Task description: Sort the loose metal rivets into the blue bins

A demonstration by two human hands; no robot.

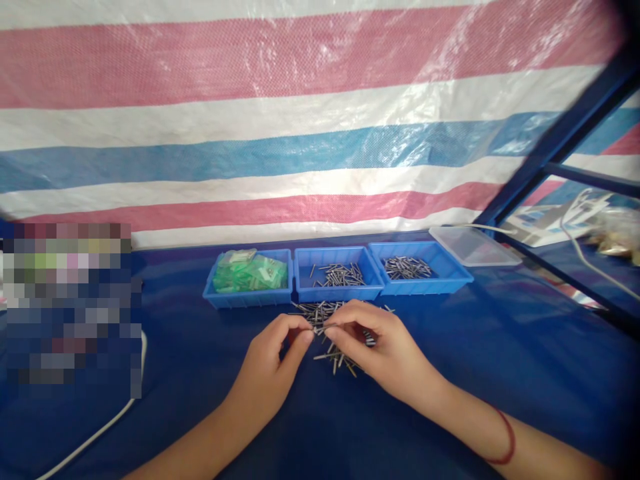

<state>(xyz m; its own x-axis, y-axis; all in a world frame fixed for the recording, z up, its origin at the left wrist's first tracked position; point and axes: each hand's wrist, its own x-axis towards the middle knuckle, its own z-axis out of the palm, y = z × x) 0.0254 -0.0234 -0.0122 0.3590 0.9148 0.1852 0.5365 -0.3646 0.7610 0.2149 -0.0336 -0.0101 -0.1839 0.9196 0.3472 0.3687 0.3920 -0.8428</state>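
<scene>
My left hand (283, 350) and my right hand (377, 340) meet over the table, thumb and forefinger pinched on each. Between the fingertips shows a thin metal pin (319, 329); both pinches appear to be on it, though its ends are hidden. Under and around my right hand lies a loose pile of metal pins (336, 360), partly covered by that hand. More pins are in the middle blue bin (340, 293) and the right blue bin (425, 287), just behind my hands.
Small green plastic bags (250, 272) fill the left blue bin (250, 300). A clear plastic lid (475, 247) lies at the back right, near a dark metal frame (555, 153). White cable (100, 430) crosses the left side. Striped sheeting (300, 157) hangs behind the blue table (200, 373).
</scene>
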